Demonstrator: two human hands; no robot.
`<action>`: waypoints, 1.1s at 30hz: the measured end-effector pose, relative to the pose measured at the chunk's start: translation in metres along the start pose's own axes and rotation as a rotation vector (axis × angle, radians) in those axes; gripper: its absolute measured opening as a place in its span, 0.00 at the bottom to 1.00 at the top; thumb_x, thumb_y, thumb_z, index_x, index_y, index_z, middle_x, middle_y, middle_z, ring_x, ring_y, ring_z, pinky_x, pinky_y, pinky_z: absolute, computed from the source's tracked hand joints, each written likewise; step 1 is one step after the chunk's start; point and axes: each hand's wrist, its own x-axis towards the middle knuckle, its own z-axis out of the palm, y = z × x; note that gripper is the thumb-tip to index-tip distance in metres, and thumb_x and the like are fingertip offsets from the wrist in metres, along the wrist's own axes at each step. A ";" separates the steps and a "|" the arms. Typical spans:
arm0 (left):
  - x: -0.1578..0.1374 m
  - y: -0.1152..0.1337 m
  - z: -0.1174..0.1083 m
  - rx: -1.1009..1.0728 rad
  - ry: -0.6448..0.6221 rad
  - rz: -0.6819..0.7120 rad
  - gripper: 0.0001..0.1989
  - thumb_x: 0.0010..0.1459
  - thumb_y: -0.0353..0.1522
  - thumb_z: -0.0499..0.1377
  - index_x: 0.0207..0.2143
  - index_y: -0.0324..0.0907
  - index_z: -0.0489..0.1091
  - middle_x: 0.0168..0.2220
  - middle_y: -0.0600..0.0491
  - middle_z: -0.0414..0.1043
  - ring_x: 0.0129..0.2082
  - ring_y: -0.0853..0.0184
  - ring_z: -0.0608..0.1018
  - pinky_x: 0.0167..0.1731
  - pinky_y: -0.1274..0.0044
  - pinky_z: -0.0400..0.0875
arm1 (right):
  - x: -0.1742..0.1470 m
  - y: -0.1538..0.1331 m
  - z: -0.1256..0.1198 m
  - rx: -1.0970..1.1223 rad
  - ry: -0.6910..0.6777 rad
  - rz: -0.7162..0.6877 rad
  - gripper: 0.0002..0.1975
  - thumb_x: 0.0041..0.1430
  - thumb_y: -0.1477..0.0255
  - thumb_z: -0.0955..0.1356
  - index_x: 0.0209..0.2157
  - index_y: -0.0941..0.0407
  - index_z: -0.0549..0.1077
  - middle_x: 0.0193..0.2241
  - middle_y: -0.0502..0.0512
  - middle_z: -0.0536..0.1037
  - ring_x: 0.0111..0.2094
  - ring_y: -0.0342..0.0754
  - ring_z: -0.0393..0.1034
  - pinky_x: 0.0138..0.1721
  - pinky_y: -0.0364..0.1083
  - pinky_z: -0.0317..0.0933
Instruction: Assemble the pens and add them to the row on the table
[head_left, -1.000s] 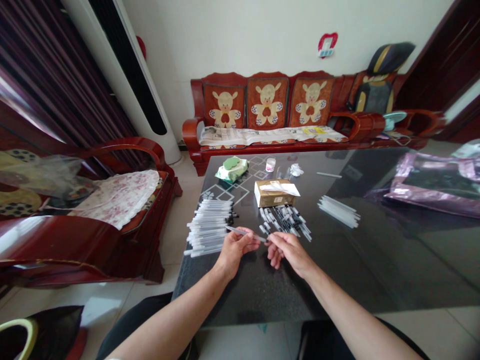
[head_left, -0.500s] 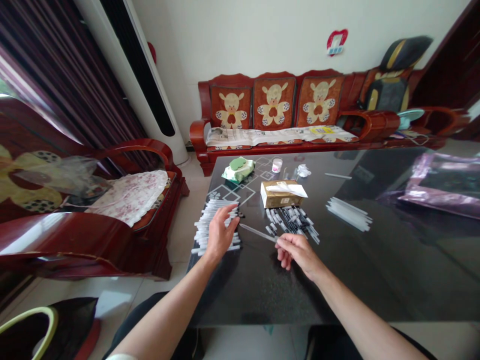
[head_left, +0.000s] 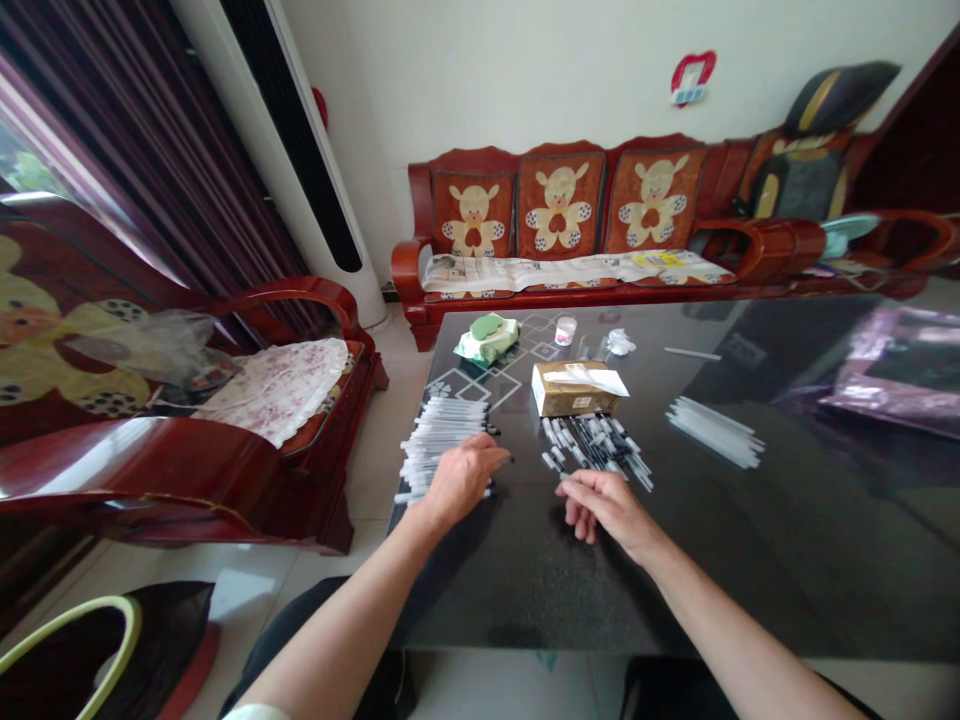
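Note:
My left hand (head_left: 469,475) is closed in a pinch over the right side of a row of white pens (head_left: 442,425) with black ends. From its fingertips pokes the small dark tip of a pen (head_left: 512,459); the hand covers its rest. My right hand (head_left: 604,505) hovers to the right, thumb and forefinger pressed together and the other fingers curled. Whether anything is between them I cannot make out. Just beyond it lies a loose pile of black and white pen parts (head_left: 596,440).
Behind the pile stands a gold tissue box (head_left: 574,395). Farther back on the dark table (head_left: 675,580) are green wipes (head_left: 487,340), a small cup (head_left: 565,331) and crumpled tissue (head_left: 620,342). White tubes (head_left: 716,432) and a purple plastic package (head_left: 900,370) lie at the right.
My left hand has gone from open to closed. The translucent tube that showed in my right hand is no longer visible there. The whole view has shifted slightly.

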 end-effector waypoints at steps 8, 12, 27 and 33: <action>0.004 -0.043 -0.018 0.203 -0.042 -0.236 0.10 0.55 0.28 0.55 0.39 0.46 0.70 0.38 0.53 0.72 0.39 0.64 0.73 0.37 0.77 0.64 | -0.002 -0.004 -0.018 0.028 0.111 -0.021 0.18 0.56 0.58 0.65 0.33 0.61 0.71 0.19 0.52 0.74 0.16 0.42 0.68 0.13 0.37 0.58; 0.005 -0.040 -0.013 0.217 -0.079 -0.261 0.08 0.54 0.27 0.56 0.37 0.46 0.69 0.37 0.53 0.72 0.40 0.64 0.73 0.38 0.76 0.63 | -0.003 -0.006 -0.027 0.044 0.191 -0.030 0.18 0.54 0.58 0.66 0.32 0.61 0.71 0.19 0.52 0.74 0.15 0.42 0.68 0.13 0.38 0.59; 0.006 -0.037 -0.008 0.168 -0.024 -0.182 0.10 0.53 0.25 0.56 0.38 0.45 0.70 0.39 0.51 0.72 0.44 0.60 0.71 0.41 0.72 0.65 | -0.005 -0.006 -0.087 -0.107 0.661 -0.058 0.16 0.50 0.59 0.67 0.30 0.60 0.71 0.17 0.52 0.73 0.13 0.42 0.66 0.10 0.38 0.57; -0.001 0.014 0.018 -0.179 0.073 -0.015 0.10 0.59 0.29 0.52 0.43 0.44 0.68 0.37 0.52 0.71 0.36 0.67 0.73 0.39 0.76 0.66 | -0.006 0.006 -0.124 -0.562 0.796 0.059 0.11 0.52 0.66 0.65 0.30 0.58 0.74 0.18 0.53 0.75 0.13 0.42 0.66 0.14 0.40 0.58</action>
